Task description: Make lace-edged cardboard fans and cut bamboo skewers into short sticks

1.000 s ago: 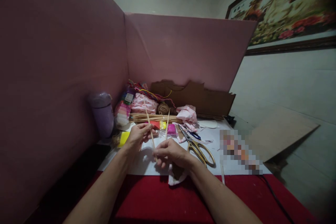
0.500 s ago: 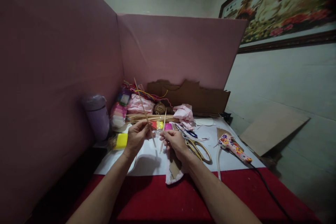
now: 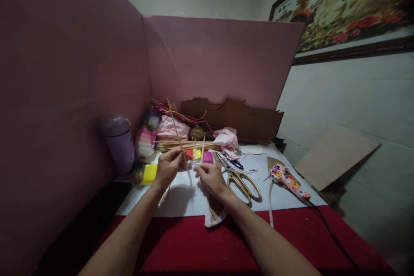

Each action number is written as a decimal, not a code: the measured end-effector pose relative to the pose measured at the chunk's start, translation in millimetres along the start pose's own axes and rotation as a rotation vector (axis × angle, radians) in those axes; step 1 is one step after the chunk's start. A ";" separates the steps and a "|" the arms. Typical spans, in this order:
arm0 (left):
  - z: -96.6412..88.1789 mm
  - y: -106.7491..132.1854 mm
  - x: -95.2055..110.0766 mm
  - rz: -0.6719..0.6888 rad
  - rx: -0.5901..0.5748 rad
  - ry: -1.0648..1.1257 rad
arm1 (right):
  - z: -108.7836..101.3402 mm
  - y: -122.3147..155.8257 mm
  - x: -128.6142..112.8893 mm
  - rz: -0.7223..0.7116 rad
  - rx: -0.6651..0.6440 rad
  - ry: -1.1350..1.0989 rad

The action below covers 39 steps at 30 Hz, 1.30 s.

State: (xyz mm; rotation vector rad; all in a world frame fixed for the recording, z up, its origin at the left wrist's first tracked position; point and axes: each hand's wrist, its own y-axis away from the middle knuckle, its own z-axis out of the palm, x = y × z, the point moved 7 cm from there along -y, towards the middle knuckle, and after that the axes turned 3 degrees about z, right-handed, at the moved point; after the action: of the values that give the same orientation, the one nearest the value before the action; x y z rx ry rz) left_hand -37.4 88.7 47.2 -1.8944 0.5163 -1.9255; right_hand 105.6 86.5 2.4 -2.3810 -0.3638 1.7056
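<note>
My left hand [image 3: 168, 167] is closed, pinching a thin bamboo skewer [image 3: 174, 121] that slants up and to the left, its lower end below my fingers. Just to the right, my right hand [image 3: 211, 180] is closed with curled fingers around the lower part of a couple of bamboo skewers [image 3: 203, 143], which point away from me; their lower ends are hidden by the hand. Under my right wrist lies a cardboard piece edged with pale pink cloth [image 3: 214, 214]. Gold-handled scissors [image 3: 247, 186] lie right beside that hand. A yellow block [image 3: 149, 174] is left of my left hand.
Behind my hands lie a bundle of skewers [image 3: 168, 145], a brown twine ball [image 3: 196, 133], pink cloth [image 3: 226, 139] and small coloured packets [image 3: 207, 157]. A purple bottle [image 3: 119, 146] stands left. A flowered glue gun [image 3: 289, 182] with its cord lies right. Torn cardboard [image 3: 246, 123] leans at the back.
My right hand has moved slightly left and turned, now covering the lower ends of its skewers. My left hand and its skewer have barely shifted.
</note>
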 end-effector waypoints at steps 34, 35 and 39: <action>3.3 7.1 -5.8 -0.381 -0.016 0.491 | 57.1 37.5 -14.1 0.244 -0.488 -0.388; 6.6 9.0 -6.5 -0.410 -0.027 0.536 | 58.4 37.9 -13.3 0.247 -0.497 -0.385; 19.4 14.7 -9.1 -0.486 -0.037 0.669 | 61.7 38.2 -9.7 0.254 -0.511 -0.386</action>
State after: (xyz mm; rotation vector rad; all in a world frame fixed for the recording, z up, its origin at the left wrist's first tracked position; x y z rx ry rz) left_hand -17.7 81.0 32.2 -1.4416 0.2760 -2.9036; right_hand 47.5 47.9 -19.9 -2.4954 -0.6454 2.4525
